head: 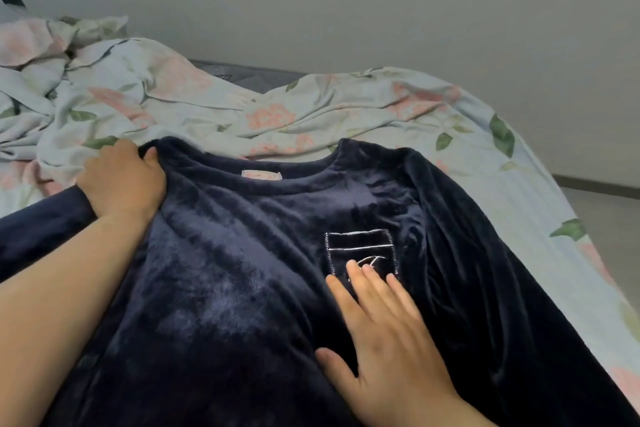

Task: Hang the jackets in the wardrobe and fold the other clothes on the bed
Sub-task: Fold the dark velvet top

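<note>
A dark navy fleece top (242, 270) lies front up across the bed, neck toward the wall, with a small stitched chest pocket (360, 250) and a pale label inside the collar. My left hand (121, 180) grips the top's left shoulder, thumb hooked over the fabric edge. My right hand (381, 333) lies flat on the chest with fingers spread, fingertips on the pocket's lower edge. The right sleeve runs down along the body on the right side.
The bed carries a rumpled pale floral sheet (346, 107). A crumpled floral duvet (52, 80) is heaped at the back left. A grey wall stands behind the bed, and the bed's right edge drops to the floor (606, 218).
</note>
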